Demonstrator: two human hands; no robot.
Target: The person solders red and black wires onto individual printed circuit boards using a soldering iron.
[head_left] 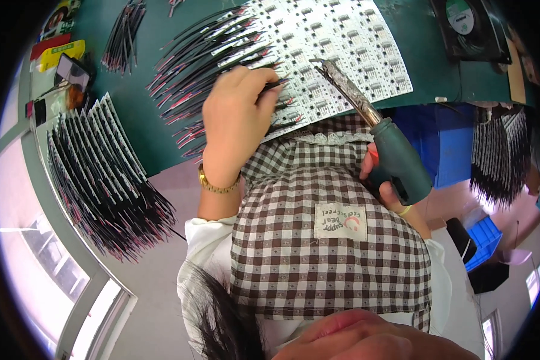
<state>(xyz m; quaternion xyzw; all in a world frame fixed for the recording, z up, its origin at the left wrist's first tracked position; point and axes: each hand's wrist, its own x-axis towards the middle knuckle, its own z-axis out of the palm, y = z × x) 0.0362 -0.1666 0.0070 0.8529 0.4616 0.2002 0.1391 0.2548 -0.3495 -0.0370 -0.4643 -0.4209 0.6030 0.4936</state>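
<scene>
On the green table lies a large white circuit-board panel (pixel 354 66) with rows of small parts. Black-sleeved wires (pixel 192 78) with red and white ends stick out from its left side. My left hand (pixel 237 117), with a gold watch on the wrist, is over these wires. Its thumb and forefinger are pinched on a black wire close to the board's edge. My right hand (pixel 375 171) grips a heat gun (pixel 402 159) with a dark green body and a metal barrel. The forked tip points up-left, above the panel; most of the right fingers are hidden behind the body.
Stacked board strips with black wires (pixel 102 174) hang over the table's left edge. A loose wire bundle (pixel 124 36) lies at the back left. A black fan (pixel 469 27) stands back right. Blue bins (pixel 441 144) and more wired strips (pixel 501 156) are at the right.
</scene>
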